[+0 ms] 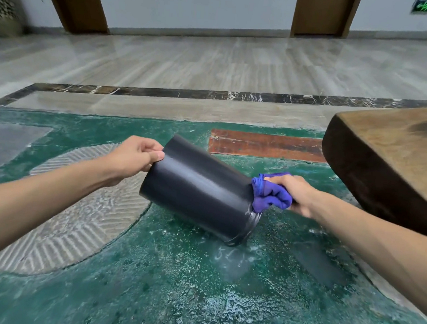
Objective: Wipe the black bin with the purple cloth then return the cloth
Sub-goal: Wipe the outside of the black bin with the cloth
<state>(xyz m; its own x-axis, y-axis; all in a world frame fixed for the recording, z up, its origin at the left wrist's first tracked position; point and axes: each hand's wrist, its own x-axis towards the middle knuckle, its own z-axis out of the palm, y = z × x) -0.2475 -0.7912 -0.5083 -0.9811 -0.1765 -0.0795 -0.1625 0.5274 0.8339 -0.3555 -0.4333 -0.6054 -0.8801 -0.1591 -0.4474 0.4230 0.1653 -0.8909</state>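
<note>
The black bin (198,188), a smooth cylinder, is tilted over to the left, with its lower right edge touching the green carpet. My left hand (134,156) grips the bin's upper left rim, thumb outside. My right hand (293,192) holds the bunched purple cloth (271,193) and presses it against the bin's side near its base end on the right.
A thick dark wooden table slab (389,159) juts in from the right, close to my right arm. The green patterned carpet (173,285) covers the foreground; polished stone floor (214,60) lies beyond. A large vase (3,10) stands at the far left by the wall.
</note>
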